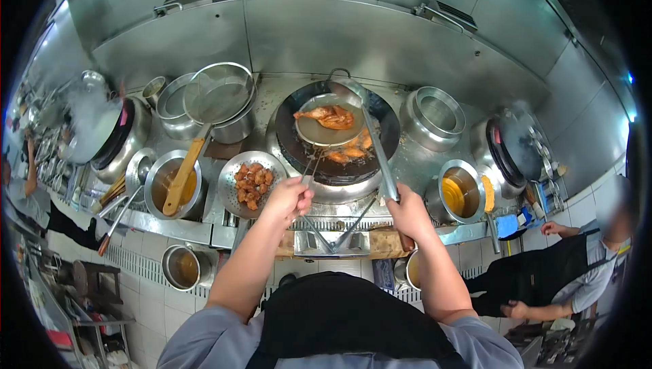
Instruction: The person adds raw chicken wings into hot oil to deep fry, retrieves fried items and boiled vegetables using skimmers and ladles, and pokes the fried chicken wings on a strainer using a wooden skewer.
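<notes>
My left hand (288,200) is closed around the thin metal handle of a round strainer (309,131). On the strainer, over the wok, lies a browned piece of meat, like a poultry leg (333,117). More browned pieces (352,150) sit in dark, bubbling oil in the black wok (288,114). My right hand (409,214) grips the long metal handle of a ladle (377,141); its head is at the wok's far side, above the strainer. Beside my left hand stands a perforated metal bowl (227,184) of small fried pieces (252,186).
At left, a wooden-handled sieve (219,94) rests over a pot, its handle crossing a pot of liquid (156,175). Pots (435,114) and a pot of yellow oil (460,192) stand right. Another person (543,270) is at right, one (34,199) far left. Steaming woks flank both sides.
</notes>
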Action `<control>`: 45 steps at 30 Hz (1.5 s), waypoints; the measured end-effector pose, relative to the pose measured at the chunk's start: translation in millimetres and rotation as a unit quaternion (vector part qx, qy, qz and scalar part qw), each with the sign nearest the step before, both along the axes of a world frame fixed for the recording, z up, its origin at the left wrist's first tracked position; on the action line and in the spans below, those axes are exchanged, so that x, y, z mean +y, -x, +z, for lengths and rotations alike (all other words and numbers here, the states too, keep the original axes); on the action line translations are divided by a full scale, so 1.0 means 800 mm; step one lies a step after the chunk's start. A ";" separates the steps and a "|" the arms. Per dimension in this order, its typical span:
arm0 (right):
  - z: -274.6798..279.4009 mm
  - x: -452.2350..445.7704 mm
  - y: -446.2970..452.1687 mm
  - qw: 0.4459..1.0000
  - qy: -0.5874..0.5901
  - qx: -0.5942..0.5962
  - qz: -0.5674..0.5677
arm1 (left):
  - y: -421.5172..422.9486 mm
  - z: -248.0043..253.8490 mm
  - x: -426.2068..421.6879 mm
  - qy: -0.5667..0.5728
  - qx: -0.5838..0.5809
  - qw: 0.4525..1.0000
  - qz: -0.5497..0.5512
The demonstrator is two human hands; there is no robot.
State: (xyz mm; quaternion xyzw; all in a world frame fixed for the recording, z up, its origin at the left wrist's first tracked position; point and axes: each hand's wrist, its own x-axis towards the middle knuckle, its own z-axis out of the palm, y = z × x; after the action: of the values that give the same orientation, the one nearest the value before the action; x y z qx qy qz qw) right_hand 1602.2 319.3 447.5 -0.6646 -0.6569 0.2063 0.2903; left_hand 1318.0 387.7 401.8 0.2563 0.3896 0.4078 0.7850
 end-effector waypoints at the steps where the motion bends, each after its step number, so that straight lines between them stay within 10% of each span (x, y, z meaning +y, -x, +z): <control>1: 0.018 -0.009 0.004 1.000 0.016 0.011 -0.024 | 0.010 -0.002 -0.007 -0.009 0.014 1.000 -0.005; 10: 0.066 -0.014 0.017 0.828 0.139 0.543 -0.028 | 0.087 0.011 -0.019 -0.086 0.085 0.991 -0.053; 12: -0.001 0.008 0.012 0.989 -0.134 -0.027 -0.053 | 0.098 0.010 -0.017 -0.083 0.039 0.994 -0.063; 18: 0.034 -0.039 0.059 0.964 0.082 0.226 -0.118 | 0.108 -0.005 -0.027 -0.074 0.055 0.990 -0.106; 45: 0.068 -0.145 0.047 0.944 0.120 0.280 -0.129 | 0.135 -0.021 -0.066 -0.107 0.084 0.981 -0.136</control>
State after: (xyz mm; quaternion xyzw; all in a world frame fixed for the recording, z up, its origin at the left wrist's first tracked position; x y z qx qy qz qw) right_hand 1564.3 203.5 502.0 -0.6895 -0.4279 0.4220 0.4043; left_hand 1210.2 334.5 384.9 0.4232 0.3700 0.3134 0.7654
